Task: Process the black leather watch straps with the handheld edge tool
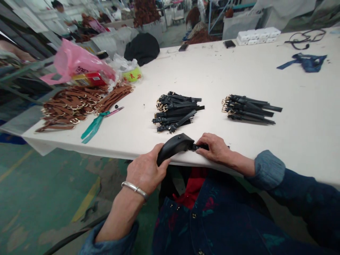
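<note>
Black leather watch straps (177,111), tan straps (77,106), pink bag (77,62)

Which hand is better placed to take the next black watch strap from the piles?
Probably the right hand. It only lies over a black strap end, and the piled watch straps lie ahead of it. The left hand is wrapped around the black curved piece.

Silver bangle (135,189), floral denim jacket (223,219), red top (192,186)
</note>
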Motion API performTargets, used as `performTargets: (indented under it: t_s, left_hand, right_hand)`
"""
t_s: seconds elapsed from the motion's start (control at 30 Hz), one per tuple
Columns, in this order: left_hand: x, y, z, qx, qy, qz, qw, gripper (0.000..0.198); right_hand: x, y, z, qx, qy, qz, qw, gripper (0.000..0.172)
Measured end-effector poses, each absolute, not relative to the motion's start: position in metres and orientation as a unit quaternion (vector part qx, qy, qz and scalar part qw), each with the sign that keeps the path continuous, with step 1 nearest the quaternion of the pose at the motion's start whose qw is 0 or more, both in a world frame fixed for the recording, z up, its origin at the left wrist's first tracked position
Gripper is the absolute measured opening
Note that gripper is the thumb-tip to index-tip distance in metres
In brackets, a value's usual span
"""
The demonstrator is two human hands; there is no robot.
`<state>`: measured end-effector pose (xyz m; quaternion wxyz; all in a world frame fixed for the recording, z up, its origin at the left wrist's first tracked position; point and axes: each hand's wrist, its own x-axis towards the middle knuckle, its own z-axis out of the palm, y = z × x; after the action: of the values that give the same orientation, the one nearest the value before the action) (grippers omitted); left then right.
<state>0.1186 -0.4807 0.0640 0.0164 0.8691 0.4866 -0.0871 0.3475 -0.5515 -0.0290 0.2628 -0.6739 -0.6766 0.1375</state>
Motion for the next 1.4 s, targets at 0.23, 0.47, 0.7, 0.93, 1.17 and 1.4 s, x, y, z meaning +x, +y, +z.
performTargets:
  t_s: [0.23,0.47,0.7,0.93,1.17,1.4]
  left_hand:
    - [0.101,-0.476,0.071,0.853,0.504,-0.126,0.038,0.047]
    - [0.093,-0.476,0.075,0.847,0.512,-0.14,0.034,0.05]
    - [0.105,-0.49,0.079,0.854,0.493,-0.161,0.032,0.049]
    - [0.12,-0.468,0.07,0.864,0.485,-0.134,0.004,0.051]
    - [0.139,-0.477,0.103,0.884,0.456,-0.096,-0.027,0.051]
    - [0.193,-0.473,0.093,0.932,0.35,-0.087,-0.018,0.047]
  right_hand:
    - [0.349,-0.556,-0.022,-0.628,-0.737,0.077,0.237,0.016]
    - [0.355,-0.565,-0.029,-0.616,-0.741,0.098,0.249,0.016]
    - [0.351,-0.565,-0.035,-0.616,-0.726,0.115,0.285,0.016]
    - [0.341,-0.564,-0.032,-0.606,-0.732,0.111,0.291,0.014]
    - [0.315,-0.566,-0.037,-0.56,-0.779,0.072,0.273,0.021]
    - [0.302,-0.578,-0.044,-0.563,-0.777,0.053,0.279,0.029]
